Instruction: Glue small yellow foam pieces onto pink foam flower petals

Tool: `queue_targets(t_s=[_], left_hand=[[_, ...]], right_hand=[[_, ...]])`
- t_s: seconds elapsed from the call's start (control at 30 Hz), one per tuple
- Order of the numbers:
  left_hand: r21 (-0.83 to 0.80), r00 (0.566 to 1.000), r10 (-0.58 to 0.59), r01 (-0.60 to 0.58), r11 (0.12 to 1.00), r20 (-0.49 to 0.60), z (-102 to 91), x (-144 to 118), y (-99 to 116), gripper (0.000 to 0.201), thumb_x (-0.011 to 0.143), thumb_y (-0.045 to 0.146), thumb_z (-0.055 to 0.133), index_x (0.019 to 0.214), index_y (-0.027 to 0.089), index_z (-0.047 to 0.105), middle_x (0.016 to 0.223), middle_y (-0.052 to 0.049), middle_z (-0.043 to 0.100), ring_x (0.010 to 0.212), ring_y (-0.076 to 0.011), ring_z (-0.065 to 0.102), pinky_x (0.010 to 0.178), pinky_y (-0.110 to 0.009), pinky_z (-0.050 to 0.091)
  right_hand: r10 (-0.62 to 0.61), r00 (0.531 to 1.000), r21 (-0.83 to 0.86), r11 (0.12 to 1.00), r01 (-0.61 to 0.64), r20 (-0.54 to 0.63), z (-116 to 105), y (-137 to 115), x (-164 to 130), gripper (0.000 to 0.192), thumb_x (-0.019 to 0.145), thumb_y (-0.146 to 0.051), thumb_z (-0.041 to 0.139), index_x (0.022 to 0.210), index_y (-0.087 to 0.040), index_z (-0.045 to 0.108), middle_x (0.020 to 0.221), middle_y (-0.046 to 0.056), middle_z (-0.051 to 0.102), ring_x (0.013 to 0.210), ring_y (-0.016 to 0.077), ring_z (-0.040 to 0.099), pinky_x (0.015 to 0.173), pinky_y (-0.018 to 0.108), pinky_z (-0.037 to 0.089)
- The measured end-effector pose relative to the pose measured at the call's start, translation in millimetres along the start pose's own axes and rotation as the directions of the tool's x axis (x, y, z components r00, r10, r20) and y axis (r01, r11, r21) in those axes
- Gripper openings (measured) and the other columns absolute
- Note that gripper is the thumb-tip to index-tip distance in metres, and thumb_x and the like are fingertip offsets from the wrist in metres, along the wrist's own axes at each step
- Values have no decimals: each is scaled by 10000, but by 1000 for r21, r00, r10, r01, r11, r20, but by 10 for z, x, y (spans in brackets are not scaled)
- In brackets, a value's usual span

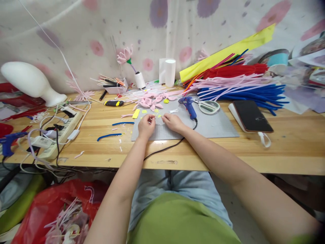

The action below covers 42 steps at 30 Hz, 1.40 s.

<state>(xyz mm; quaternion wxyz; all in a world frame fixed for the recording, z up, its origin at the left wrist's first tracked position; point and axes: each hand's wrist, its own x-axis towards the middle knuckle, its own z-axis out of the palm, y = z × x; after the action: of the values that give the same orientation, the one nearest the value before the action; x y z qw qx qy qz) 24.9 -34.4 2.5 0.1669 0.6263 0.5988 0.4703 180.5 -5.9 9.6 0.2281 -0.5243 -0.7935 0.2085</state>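
Blue fuzzy stems [109, 136] lie on the wooden counter [291, 145], left of a grey mat [218, 125]. A yellow square [136, 113] sits at the mat's left edge. Next comes the left hand [147, 126], fingertips bunched; I cannot tell whether its grip pinches anything. Pink petals [149, 101] lie beyond, with small yellow pieces [144, 111] on the mat near the fingertips. The right hand [173, 122] curls just beside; its grip is likewise unclear. Farther right lie a blue glue gun [188, 107], scissors [209, 107] and a dark phone [251, 116].
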Motion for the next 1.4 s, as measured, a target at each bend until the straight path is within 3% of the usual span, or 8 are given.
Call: queue_targets(t_s=[0.3,0.43,0.57,0.8,0.93,1.1,1.23,1.4], left_hand=[[-339,992,-123,101,935,-43,-2,45,-89,112,704,174,525,802,175,580,756,-19,619,613,-94,511,549,-208,420],[-335,992,-117,96,937,-44,6,50,-81,112,693,159,523,791,179,574,757,-14,617,604,-92,501,546,-209,421],[-279,994,-94,75,957,-56,4,38,-35,119,696,141,516,794,185,568,770,-12,611,638,-102,521,593,-227,441],[-179,994,100,-92,980,36,48,-19,91,247,670,114,593,901,193,558,909,-37,622,848,-143,580,845,-304,450],[-192,991,33,-7,981,130,70,-34,122,219,731,190,598,947,206,567,835,-24,638,800,-138,604,803,-296,459],[-226,996,-44,61,972,78,68,-21,95,170,730,189,612,894,202,566,750,-1,630,776,-138,617,792,-294,465],[-248,997,-33,50,967,72,73,-18,79,183,730,179,612,902,199,553,744,1,631,775,-132,621,799,-292,471],[-212,992,-38,62,975,117,70,-30,99,177,730,190,609,901,192,567,777,-13,646,774,-133,627,785,-292,469]], right_hand=[[-6,998,265,964,-10,61,6,64,63,423,859,-416,370,519,-171,430,477,-32,416,493,83,357,527,238,241],[-20,998,342,940,-3,63,10,84,67,440,825,-484,398,512,-175,417,474,-42,384,490,79,340,526,240,248],[-61,997,404,914,36,48,-45,66,64,344,817,-415,407,563,-183,408,529,-46,399,528,81,361,552,230,285],[-45,993,441,897,-6,107,-72,51,57,323,838,-391,415,596,-182,461,489,-43,451,489,86,398,536,225,320],[-12,982,555,826,-97,190,-57,68,69,411,882,-478,364,623,-182,485,435,-44,463,390,76,386,466,213,316],[49,974,627,758,-180,220,-48,104,92,582,898,-594,223,608,-174,503,446,-9,494,379,76,416,435,206,327],[61,979,628,760,-170,192,-44,76,70,482,907,-539,285,694,-172,512,514,-9,532,422,77,458,473,197,357],[-51,991,481,877,-14,122,-67,18,36,211,843,-332,466,706,-176,501,571,-37,526,511,81,462,547,202,354]])
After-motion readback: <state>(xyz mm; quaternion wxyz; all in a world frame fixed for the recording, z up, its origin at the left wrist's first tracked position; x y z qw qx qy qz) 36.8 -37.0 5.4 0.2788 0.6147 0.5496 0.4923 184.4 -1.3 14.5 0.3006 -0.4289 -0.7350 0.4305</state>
